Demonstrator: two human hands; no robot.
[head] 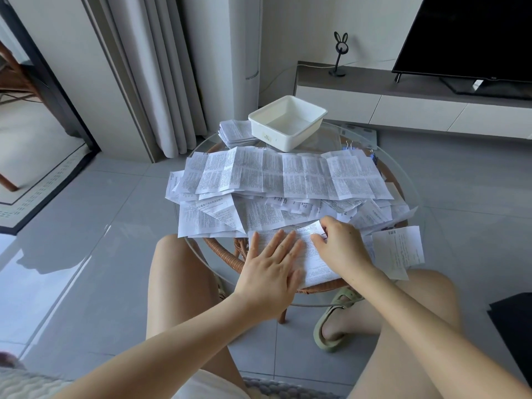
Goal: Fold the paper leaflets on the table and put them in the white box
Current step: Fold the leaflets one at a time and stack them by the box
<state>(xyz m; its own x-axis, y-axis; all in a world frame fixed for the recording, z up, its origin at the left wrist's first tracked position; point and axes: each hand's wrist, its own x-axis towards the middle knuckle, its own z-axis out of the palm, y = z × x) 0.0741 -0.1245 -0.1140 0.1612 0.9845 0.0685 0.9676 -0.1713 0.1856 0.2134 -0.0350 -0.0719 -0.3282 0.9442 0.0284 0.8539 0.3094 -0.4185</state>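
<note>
Pressing flat with fingers spread, the left grip [273, 263] pins the leaflet [313, 269] to the near edge of the counter [339, 139] at lower centre, likely so the sheet cannot slide. The right grip [342, 246] is clamped on that leaflet's far right corner, seemingly to bring it over into a fold. Unfolded leaflets [288, 177] cover mid-frame. The white box [288, 122] sits empty at upper centre, a folded stack [233, 133] just beside its left.
</note>
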